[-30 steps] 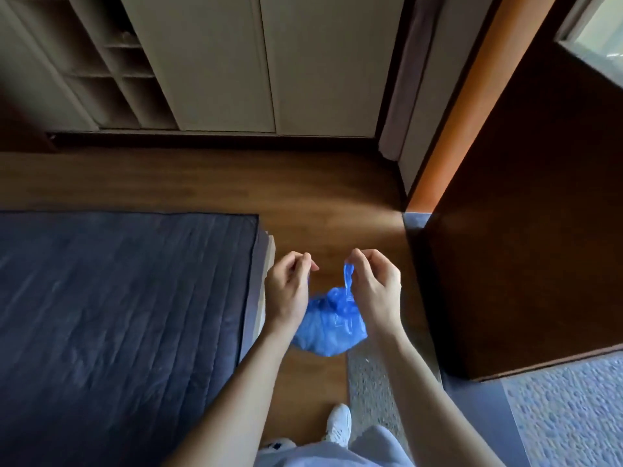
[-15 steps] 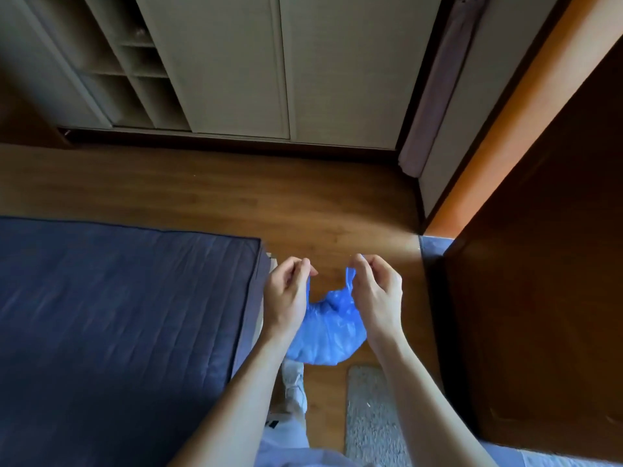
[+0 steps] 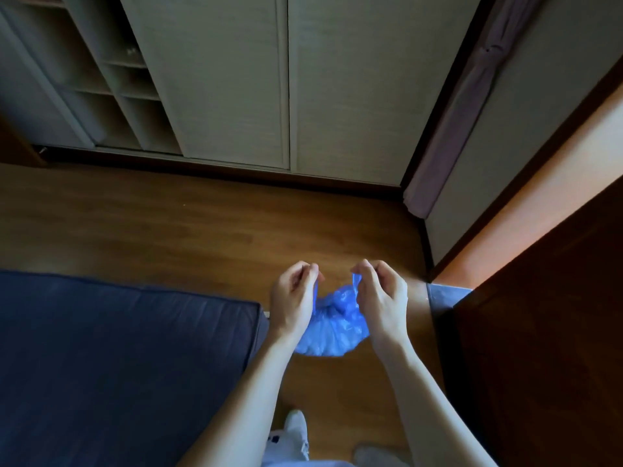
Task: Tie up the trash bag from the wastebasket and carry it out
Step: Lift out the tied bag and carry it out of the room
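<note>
A small blue plastic trash bag (image 3: pixel 332 328) hangs in the air between my two hands, above the wooden floor. My left hand (image 3: pixel 294 299) pinches one thin strip of the bag's mouth between thumb and fingers. My right hand (image 3: pixel 381 298) pinches the other strip, held upright at its fingertips. The two strips are pulled apart and the bag's round body sags below them. No wastebasket is in view.
A dark blue quilted mattress (image 3: pixel 118 358) fills the lower left. Beige wardrobe doors (image 3: pixel 286 79) and open shelves (image 3: pixel 111 79) stand ahead. A dark wooden door (image 3: pixel 546 348) is at the right. My white-shod feet (image 3: pixel 296 429) stand on the wooden floor (image 3: pixel 202 224).
The view has shifted forward toward the wardrobe, and the grey mat and pebbled floor at the lower right have left the frame. Both hands keep their grip on the bag's strips.
</note>
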The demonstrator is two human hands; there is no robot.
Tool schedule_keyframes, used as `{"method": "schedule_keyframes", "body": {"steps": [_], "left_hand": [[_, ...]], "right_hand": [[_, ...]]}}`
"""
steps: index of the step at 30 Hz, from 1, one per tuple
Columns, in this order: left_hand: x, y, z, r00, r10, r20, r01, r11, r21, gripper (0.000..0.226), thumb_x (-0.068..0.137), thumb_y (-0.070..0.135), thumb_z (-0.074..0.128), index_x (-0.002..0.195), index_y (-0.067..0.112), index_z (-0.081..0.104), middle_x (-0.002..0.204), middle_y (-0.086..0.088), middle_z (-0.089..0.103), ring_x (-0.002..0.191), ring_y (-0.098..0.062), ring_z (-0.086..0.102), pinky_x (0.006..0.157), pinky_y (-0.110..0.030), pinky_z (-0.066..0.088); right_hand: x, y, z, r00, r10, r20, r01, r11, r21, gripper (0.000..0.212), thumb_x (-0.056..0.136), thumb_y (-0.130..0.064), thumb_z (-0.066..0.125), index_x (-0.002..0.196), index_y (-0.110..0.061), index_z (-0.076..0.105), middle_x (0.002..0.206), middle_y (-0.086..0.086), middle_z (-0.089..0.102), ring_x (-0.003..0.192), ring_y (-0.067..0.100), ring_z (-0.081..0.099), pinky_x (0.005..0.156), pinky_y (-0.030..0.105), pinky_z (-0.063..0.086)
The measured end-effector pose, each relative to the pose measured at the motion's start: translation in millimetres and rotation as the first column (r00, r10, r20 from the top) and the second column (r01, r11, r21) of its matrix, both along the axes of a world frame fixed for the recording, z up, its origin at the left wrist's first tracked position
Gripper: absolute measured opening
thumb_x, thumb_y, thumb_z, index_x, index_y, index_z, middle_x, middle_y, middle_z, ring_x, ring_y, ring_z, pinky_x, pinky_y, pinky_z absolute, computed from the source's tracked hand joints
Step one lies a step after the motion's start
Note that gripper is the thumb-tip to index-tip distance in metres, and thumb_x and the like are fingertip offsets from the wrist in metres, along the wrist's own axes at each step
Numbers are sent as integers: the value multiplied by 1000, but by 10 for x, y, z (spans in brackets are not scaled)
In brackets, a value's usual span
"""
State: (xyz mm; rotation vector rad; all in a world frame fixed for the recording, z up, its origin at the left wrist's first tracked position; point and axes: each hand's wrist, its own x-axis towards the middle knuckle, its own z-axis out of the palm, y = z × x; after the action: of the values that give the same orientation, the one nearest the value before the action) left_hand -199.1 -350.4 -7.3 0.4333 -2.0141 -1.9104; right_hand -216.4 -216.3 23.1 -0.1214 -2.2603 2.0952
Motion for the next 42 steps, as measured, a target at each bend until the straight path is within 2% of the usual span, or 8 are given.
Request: {"method": "schedule_keyframes", "body": {"steps": [6, 10, 17, 22, 26, 30, 35, 42], "left_hand": [[-636, -214, 23, 999, -8, -39, 7, 1000, -30, 31, 89, 30, 52, 69, 7, 60, 53, 10, 50, 55, -8, 45, 55, -25, 34], [-1083, -357, -19, 999, 20, -36, -21, 1000, -15, 29, 89, 28, 54, 67, 11, 60, 51, 9, 48, 54, -11, 45, 54, -27, 34], [-2005, -532, -170, 996, 89, 8, -89, 995, -38, 32, 82, 44, 52, 66, 19, 61, 50, 9, 47, 53, -15, 44, 56, -33, 31], [-2872, -584, -112, 968, 250, 17, -249, 966, -67, 32, 78, 42, 52, 59, 18, 59, 56, -12, 50, 52, -14, 46, 55, -34, 34], [-3536, -616, 60, 931, 362, 44, -358, 930, -84, 25, 79, 30, 53, 59, 17, 58, 57, -7, 54, 51, -9, 47, 56, -30, 38], [-4005, -701, 112, 892, 452, 16, -450, 890, -67, 26, 81, 29, 55, 57, 19, 58, 49, 8, 53, 52, -12, 49, 58, -36, 39], [-4232, -990, 62, 836, 545, 62, -547, 837, 24, 24, 76, 41, 55, 55, 31, 63, 52, 12, 58, 58, -16, 50, 65, -38, 38], [-4272, -1542, 48, 745, 658, 111, -663, 748, 16, 28, 84, 27, 54, 59, 28, 66, 45, 13, 52, 52, -13, 44, 64, -39, 37]], "right_hand": [[-615, -228, -2, 1000, -8, 17, 8, 1000, -15, 26, 93, -28, 56, 69, -20, 63, 51, -4, 41, 48, 14, 33, 49, 29, 28], [-1108, -313, -51, 1000, 0, 15, 0, 1000, -9, 26, 95, -21, 56, 75, -4, 60, 53, -1, 41, 49, 15, 34, 48, 28, 29], [-2100, -468, -183, 996, 81, -25, -81, 997, -20, 43, 94, -31, 54, 79, 9, 54, 57, 7, 38, 54, 21, 33, 51, 36, 29], [-3097, -564, -140, 985, 173, -8, -173, 985, -3, 36, 96, -30, 55, 74, -2, 62, 51, -3, 44, 48, 16, 38, 48, 32, 31], [-3839, -678, -35, 961, 275, 8, -275, 961, 31, 31, 96, -30, 55, 73, -13, 65, 49, -10, 46, 49, 12, 41, 52, 32, 34], [-4463, -805, 28, 949, 316, -1, -316, 949, -5, 24, 95, -26, 56, 75, -18, 66, 53, -7, 49, 51, 11, 42, 52, 31, 35], [-4967, -1063, -6, 946, 322, 24, -319, 943, -92, 25, 96, -24, 54, 74, -21, 64, 50, -9, 45, 47, 10, 40, 48, 28, 32], [-5250, -1839, -187, 873, 484, 53, -480, 874, -76, 29, 94, -27, 54, 70, -15, 65, 54, -2, 53, 53, 17, 47, 55, 35, 39]]}}
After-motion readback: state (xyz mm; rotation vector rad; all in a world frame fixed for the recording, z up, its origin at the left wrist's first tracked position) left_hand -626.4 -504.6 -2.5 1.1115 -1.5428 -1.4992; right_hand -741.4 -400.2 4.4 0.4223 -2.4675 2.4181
